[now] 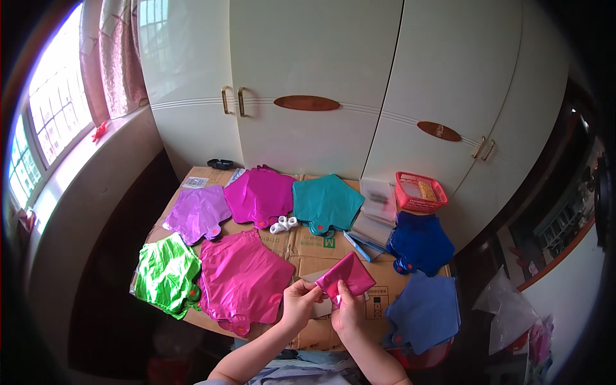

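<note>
My left hand point(299, 303) and my right hand point(346, 309) both pinch the near edge of a folded pink foil balloon point(346, 274), held just above the cardboard surface point(308, 247). Flat star-shaped foil balloons lie spread around it: a pink one point(242, 279) just left of my hands, a green one point(165, 273) beyond that, a lilac one point(197, 213), a magenta one point(260, 196), a teal one point(327, 202), a dark blue one point(420, 244) and a lighter blue one point(427, 311) at the right.
A small white roll of ribbon point(283, 224) lies mid-table. Clear plastic packets point(377, 208) are stacked at the back right beside a red mesh basket point(420, 192). White cupboard doors point(308, 83) stand behind; a window point(45, 122) is at the left.
</note>
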A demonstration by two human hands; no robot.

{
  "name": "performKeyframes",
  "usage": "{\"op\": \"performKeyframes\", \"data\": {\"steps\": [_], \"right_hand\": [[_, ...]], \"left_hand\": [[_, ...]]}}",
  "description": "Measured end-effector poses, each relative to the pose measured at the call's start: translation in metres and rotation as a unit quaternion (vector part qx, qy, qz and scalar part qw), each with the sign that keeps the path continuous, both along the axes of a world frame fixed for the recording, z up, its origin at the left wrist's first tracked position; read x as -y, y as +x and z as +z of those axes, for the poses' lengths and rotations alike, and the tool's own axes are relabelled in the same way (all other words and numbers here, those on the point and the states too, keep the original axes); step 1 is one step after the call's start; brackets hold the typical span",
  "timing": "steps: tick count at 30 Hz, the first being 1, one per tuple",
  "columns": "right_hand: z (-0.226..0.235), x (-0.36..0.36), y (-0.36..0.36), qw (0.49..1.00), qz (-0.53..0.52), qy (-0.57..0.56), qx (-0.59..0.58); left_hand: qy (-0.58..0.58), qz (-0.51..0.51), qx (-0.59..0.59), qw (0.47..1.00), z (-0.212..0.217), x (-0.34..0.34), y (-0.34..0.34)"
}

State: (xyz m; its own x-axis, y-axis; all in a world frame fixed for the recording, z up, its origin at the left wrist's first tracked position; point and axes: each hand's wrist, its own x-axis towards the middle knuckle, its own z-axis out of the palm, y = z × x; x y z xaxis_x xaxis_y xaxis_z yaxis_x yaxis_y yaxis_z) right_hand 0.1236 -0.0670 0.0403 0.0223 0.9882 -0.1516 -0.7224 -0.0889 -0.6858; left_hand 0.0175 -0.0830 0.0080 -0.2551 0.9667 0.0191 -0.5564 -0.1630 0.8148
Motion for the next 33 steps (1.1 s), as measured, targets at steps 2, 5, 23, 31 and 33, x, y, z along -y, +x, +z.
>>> {"op": "performKeyframes", "data": {"steps": [2, 5, 23, 31, 33], "right_hand": [[-0.005, -0.002, 0.001, 1.000, -0.001, 0.010, 0.003], [-0.006, -0.004, 0.001, 1.000, -0.011, 0.012, 0.010], [-0.010, -0.004, 0.004, 0.999, -0.032, 0.033, -0.001], [-0.003, -0.001, 0.005, 0.999, -0.013, 0.035, -0.019], [-0.002, -0.002, 0.007, 0.999, -0.004, 0.034, -0.031]], "left_hand": [[-0.008, -0.021, -0.023, 0.999, 0.002, 0.001, -0.003], [-0.067, -0.065, 0.030, 0.995, 0.021, 0.006, -0.009], [-0.043, -0.071, -0.145, 0.986, 0.018, -0.001, -0.012], [0.016, -0.100, -0.131, 0.986, 0.029, 0.000, -0.018], [0.021, -0.108, -0.138, 0.984, 0.028, 0.000, -0.020]]}}
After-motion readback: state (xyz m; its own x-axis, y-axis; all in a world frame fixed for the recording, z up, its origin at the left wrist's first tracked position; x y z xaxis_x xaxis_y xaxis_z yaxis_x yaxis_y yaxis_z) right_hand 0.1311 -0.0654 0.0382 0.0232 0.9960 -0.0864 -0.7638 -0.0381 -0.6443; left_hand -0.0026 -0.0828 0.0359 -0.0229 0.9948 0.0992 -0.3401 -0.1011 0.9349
